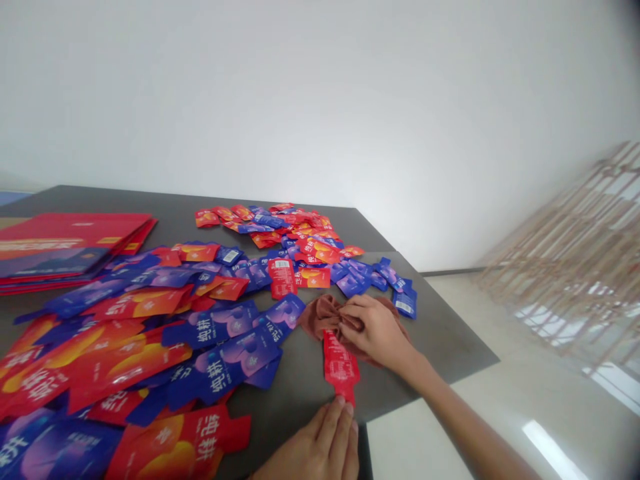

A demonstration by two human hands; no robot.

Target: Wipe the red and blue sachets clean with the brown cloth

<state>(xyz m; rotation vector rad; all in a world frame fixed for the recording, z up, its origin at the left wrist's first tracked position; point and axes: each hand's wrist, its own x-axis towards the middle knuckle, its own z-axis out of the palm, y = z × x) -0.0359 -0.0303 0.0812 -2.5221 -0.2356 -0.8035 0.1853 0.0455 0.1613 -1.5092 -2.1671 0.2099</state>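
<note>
A red pouch (341,367) with pale print lies face-down to the table, its narrow neck toward me. The fingers of my left hand (325,440) stretch out flat and close together, their tips pressing on that neck; the thumb is hidden. My right hand (373,330) is closed around a bunched brown cloth (320,315), which covers the pouch's far end. Just left of the cloth, a blue pouch (285,313) lies at the edge of a large spread of red and blue pouches (215,367).
Smaller piles of red and blue pouches (310,233) lie farther back on the dark table (430,320). Red folded bags (75,247) are stacked at the left. A white wall (300,100) rises behind. Right of the table, a wooden rack (560,280) stands on the pale floor.
</note>
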